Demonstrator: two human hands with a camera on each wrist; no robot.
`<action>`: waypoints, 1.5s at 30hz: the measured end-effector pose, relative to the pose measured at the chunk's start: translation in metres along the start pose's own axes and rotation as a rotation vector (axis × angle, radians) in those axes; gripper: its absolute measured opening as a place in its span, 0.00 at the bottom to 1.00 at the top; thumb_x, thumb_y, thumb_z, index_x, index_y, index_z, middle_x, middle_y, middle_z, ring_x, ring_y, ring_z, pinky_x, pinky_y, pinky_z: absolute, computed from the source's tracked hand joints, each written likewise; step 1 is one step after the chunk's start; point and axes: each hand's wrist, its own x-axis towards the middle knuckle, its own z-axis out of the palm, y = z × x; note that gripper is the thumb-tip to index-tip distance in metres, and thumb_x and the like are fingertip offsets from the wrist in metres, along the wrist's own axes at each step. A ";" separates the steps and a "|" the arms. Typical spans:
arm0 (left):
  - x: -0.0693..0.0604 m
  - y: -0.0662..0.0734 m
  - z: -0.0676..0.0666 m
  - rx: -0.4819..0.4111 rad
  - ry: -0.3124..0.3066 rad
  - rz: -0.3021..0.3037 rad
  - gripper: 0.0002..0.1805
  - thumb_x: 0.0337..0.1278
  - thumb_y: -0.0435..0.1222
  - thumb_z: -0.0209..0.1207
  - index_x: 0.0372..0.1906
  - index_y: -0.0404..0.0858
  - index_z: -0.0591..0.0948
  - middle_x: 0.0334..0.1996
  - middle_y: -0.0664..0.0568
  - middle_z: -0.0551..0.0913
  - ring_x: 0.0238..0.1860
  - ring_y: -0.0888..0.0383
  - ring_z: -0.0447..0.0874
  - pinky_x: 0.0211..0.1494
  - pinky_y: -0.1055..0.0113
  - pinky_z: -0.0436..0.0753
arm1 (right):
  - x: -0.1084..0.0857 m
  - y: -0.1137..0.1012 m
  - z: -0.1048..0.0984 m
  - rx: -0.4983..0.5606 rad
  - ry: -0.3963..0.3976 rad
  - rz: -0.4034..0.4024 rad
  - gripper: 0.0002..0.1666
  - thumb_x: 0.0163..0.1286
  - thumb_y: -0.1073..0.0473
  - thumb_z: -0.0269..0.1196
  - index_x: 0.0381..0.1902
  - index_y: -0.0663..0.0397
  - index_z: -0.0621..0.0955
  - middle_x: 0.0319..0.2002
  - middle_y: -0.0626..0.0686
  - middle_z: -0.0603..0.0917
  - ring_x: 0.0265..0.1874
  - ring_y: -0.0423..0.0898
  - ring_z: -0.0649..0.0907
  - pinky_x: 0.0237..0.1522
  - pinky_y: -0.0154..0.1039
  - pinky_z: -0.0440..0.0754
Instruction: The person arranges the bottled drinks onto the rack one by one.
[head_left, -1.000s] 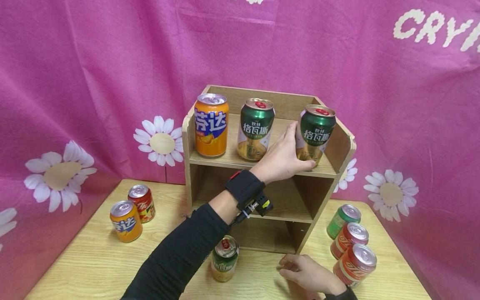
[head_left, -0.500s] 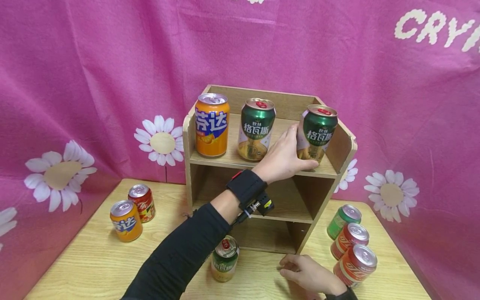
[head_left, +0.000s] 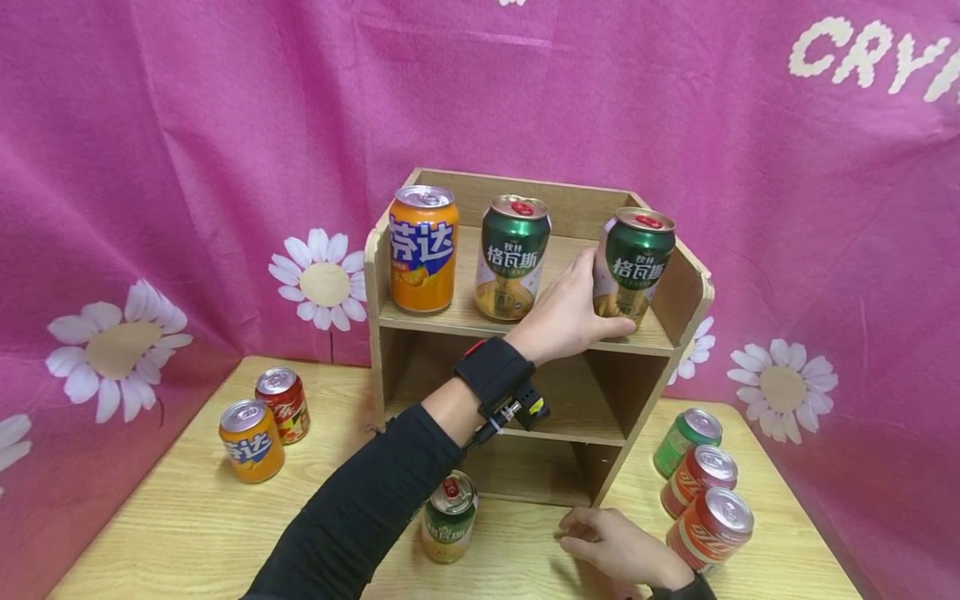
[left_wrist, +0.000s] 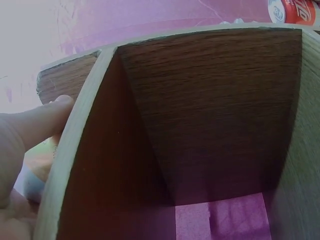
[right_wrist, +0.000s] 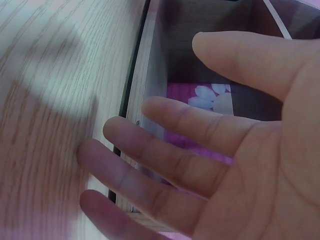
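Note:
On the shelf unit's top board, my left hand point(head_left: 566, 312) grips the right-hand green and gold can point(head_left: 636, 262) from its left side, thumb across the lower front; its other fingers are partly hidden. The can stands upright. To its left are another green and gold can point(head_left: 513, 258) and an orange can point(head_left: 423, 250). In the left wrist view the thumb of my left hand point(left_wrist: 25, 135) lies by the board's edge. Low before the shelf unit, my right hand point(head_left: 618, 546) holds nothing; the right wrist view shows this hand point(right_wrist: 240, 150) with its fingers spread.
The wooden shelf unit point(head_left: 648, 387) has lower compartments. A third green and gold can point(head_left: 448, 521) stands before it. At left are an orange can point(head_left: 252, 446) and a red can point(head_left: 285, 408); at right, a green can point(head_left: 684, 442) and two red-orange cans point(head_left: 708, 529).
Since the first frame, the gripped can has shifted slightly right and its label has turned a little to the right. My left hand has moved slightly with it; the right hand has stayed put.

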 end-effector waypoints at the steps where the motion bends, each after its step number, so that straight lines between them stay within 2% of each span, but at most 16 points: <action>1: 0.000 0.000 0.000 0.003 0.002 -0.001 0.47 0.46 0.43 0.71 0.68 0.35 0.57 0.57 0.48 0.70 0.58 0.57 0.69 0.59 0.70 0.68 | 0.000 0.000 0.000 0.005 0.000 -0.001 0.12 0.69 0.55 0.59 0.43 0.59 0.79 0.36 0.45 0.83 0.35 0.36 0.81 0.36 0.34 0.79; 11: -0.004 0.000 -0.001 0.003 0.016 0.013 0.46 0.45 0.43 0.71 0.66 0.35 0.58 0.55 0.48 0.71 0.57 0.57 0.70 0.58 0.69 0.69 | 0.000 -0.002 0.001 0.027 0.004 0.019 0.12 0.69 0.56 0.59 0.43 0.59 0.78 0.36 0.46 0.83 0.35 0.37 0.81 0.36 0.34 0.79; 15: -0.009 0.000 -0.003 -0.007 0.000 0.011 0.44 0.47 0.42 0.69 0.66 0.34 0.58 0.56 0.46 0.70 0.59 0.56 0.68 0.60 0.68 0.68 | -0.001 -0.003 0.003 0.028 0.007 0.018 0.11 0.69 0.56 0.59 0.42 0.59 0.78 0.35 0.46 0.83 0.35 0.38 0.81 0.35 0.34 0.79; 22: -0.032 0.006 -0.018 0.022 -0.113 -0.050 0.47 0.53 0.45 0.65 0.70 0.30 0.52 0.66 0.38 0.63 0.66 0.53 0.62 0.66 0.64 0.63 | -0.002 -0.004 0.003 0.021 0.008 0.027 0.11 0.68 0.56 0.59 0.42 0.58 0.79 0.35 0.46 0.83 0.35 0.38 0.81 0.35 0.34 0.79; 28: -0.061 0.000 -0.043 0.069 -0.219 0.015 0.33 0.57 0.47 0.62 0.63 0.35 0.67 0.58 0.45 0.73 0.58 0.56 0.71 0.60 0.64 0.70 | -0.002 -0.005 0.001 0.042 -0.020 0.057 0.15 0.69 0.54 0.58 0.45 0.59 0.78 0.37 0.48 0.83 0.37 0.40 0.81 0.36 0.34 0.79; 29: -0.067 -0.002 -0.047 0.064 -0.238 0.031 0.30 0.58 0.46 0.62 0.61 0.36 0.69 0.56 0.47 0.75 0.56 0.56 0.72 0.59 0.64 0.71 | -0.002 -0.005 0.001 0.047 -0.027 0.065 0.15 0.69 0.53 0.58 0.45 0.59 0.78 0.38 0.48 0.83 0.37 0.40 0.81 0.37 0.34 0.79; 32: -0.087 -0.011 -0.062 0.033 -0.302 0.063 0.27 0.61 0.45 0.59 0.62 0.37 0.72 0.58 0.49 0.75 0.58 0.57 0.72 0.60 0.64 0.70 | -0.003 -0.007 0.000 0.052 -0.035 0.076 0.16 0.70 0.53 0.58 0.46 0.60 0.78 0.39 0.49 0.83 0.38 0.40 0.81 0.37 0.34 0.79; 37: -0.120 -0.037 -0.078 -0.023 -0.400 0.129 0.18 0.65 0.43 0.55 0.57 0.41 0.77 0.53 0.56 0.79 0.54 0.62 0.75 0.55 0.66 0.74 | -0.003 -0.006 0.001 0.046 -0.023 0.055 0.15 0.69 0.54 0.58 0.45 0.60 0.78 0.38 0.48 0.83 0.37 0.39 0.81 0.36 0.34 0.79; 40: -0.139 -0.055 -0.084 -0.058 -0.417 0.113 0.16 0.66 0.41 0.54 0.55 0.42 0.78 0.50 0.57 0.80 0.52 0.62 0.75 0.53 0.63 0.76 | -0.003 -0.006 0.001 0.024 -0.006 0.025 0.13 0.69 0.55 0.59 0.44 0.59 0.79 0.37 0.46 0.83 0.36 0.38 0.81 0.36 0.34 0.79; 45: -0.169 -0.089 -0.093 -0.122 -0.376 0.056 0.13 0.67 0.40 0.54 0.51 0.41 0.80 0.46 0.56 0.82 0.49 0.61 0.77 0.53 0.61 0.76 | 0.000 -0.006 -0.001 0.003 -0.007 0.014 0.15 0.69 0.53 0.58 0.44 0.59 0.78 0.37 0.46 0.83 0.37 0.37 0.81 0.38 0.35 0.79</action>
